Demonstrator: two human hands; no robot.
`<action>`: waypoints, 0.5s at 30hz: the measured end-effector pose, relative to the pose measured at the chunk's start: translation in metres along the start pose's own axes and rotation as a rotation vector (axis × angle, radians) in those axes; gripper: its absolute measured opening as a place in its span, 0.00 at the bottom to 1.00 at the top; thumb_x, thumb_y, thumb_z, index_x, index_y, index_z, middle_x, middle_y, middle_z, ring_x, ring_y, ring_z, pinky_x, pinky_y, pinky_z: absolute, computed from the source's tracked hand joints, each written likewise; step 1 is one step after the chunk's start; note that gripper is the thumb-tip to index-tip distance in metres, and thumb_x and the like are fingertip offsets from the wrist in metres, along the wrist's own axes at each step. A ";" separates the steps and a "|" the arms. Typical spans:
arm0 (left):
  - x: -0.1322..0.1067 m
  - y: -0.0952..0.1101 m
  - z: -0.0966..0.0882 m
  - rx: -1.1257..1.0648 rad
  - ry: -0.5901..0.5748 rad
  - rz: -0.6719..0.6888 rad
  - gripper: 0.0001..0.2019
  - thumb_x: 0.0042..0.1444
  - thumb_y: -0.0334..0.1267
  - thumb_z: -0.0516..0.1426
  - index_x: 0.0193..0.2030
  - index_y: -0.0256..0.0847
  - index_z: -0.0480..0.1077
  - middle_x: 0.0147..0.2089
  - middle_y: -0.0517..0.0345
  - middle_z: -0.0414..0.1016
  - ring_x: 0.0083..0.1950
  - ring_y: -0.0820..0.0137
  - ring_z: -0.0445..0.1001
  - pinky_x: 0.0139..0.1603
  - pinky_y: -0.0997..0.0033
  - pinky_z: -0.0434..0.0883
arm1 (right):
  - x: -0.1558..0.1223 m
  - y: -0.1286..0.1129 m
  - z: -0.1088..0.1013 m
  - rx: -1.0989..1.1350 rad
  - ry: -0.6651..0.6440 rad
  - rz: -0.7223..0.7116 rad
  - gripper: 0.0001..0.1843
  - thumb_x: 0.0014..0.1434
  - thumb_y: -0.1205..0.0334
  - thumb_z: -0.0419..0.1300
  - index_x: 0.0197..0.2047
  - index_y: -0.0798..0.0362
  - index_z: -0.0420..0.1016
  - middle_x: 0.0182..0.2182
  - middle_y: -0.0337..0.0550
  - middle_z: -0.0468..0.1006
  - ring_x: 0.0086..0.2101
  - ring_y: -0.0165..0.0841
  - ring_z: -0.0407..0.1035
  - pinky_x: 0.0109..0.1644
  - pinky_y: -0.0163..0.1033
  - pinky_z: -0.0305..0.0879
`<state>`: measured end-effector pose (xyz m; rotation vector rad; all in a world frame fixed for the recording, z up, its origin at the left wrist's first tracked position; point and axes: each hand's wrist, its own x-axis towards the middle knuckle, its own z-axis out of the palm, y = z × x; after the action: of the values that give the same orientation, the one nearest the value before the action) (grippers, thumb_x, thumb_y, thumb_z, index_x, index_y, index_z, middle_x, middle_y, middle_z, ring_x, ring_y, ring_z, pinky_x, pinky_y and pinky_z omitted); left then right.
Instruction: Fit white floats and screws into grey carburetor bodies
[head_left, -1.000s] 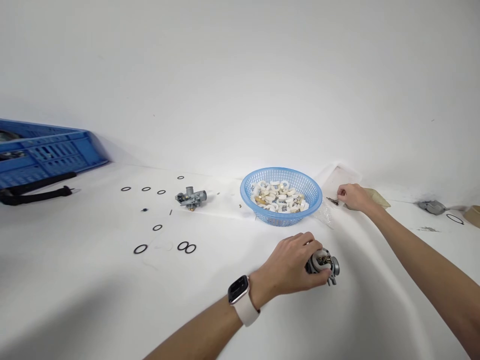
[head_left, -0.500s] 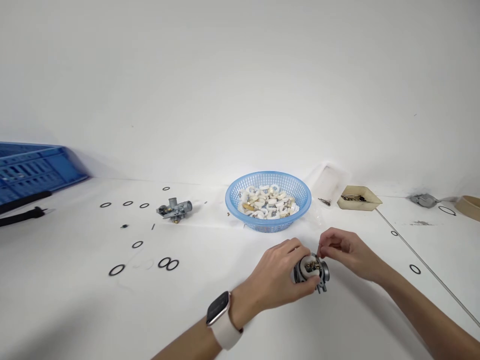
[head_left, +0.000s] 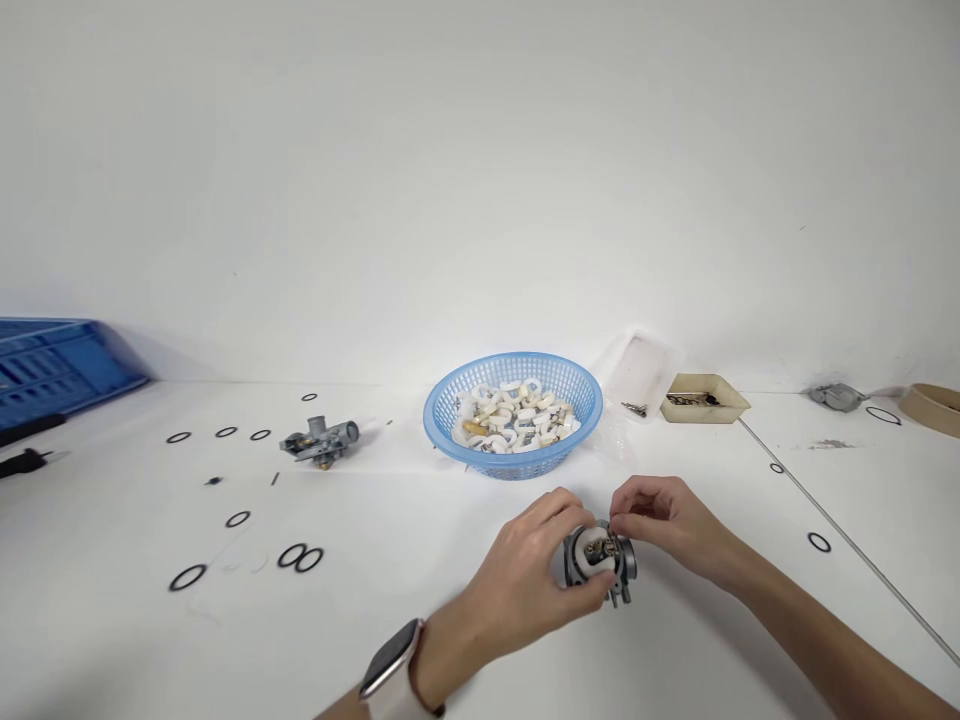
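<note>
1. While the left hand [head_left: 517,590] gripped the carburetor [head_left: 598,562] just in front of the blue basket [head_left: 512,412], its fingers curled around the body.
2. The right hand [head_left: 664,523] pinched at the carburetor's top, fingertips closed.

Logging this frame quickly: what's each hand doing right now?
Left hand: closed around the carburetor, holding it on the table.
Right hand: fingertips pinched at the carburetor's top; anything between them is too small to tell.
</note>
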<state>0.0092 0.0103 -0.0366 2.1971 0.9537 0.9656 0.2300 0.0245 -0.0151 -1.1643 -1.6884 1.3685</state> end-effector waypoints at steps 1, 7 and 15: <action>0.000 0.000 0.000 -0.003 -0.001 -0.001 0.08 0.55 0.36 0.63 0.41 0.44 0.71 0.41 0.59 0.71 0.39 0.66 0.71 0.39 0.67 0.69 | 0.000 0.000 0.000 0.015 0.002 0.007 0.12 0.57 0.52 0.69 0.34 0.52 0.78 0.27 0.38 0.75 0.30 0.31 0.68 0.35 0.38 0.64; 0.000 0.000 0.001 -0.018 0.003 -0.001 0.07 0.56 0.36 0.62 0.42 0.44 0.71 0.41 0.59 0.71 0.39 0.67 0.71 0.40 0.67 0.69 | 0.001 0.001 0.004 0.087 -0.005 0.066 0.11 0.57 0.53 0.69 0.35 0.51 0.78 0.28 0.38 0.77 0.32 0.32 0.69 0.38 0.39 0.64; -0.001 -0.003 0.003 0.006 0.028 0.007 0.06 0.57 0.38 0.61 0.42 0.44 0.71 0.40 0.58 0.70 0.38 0.66 0.71 0.39 0.67 0.69 | -0.002 -0.002 -0.006 -0.189 -0.112 -0.003 0.15 0.57 0.47 0.69 0.43 0.47 0.81 0.45 0.43 0.77 0.40 0.36 0.68 0.49 0.45 0.67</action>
<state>0.0099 0.0104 -0.0409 2.1989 0.9629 1.0005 0.2357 0.0245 -0.0113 -1.2066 -1.9324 1.3162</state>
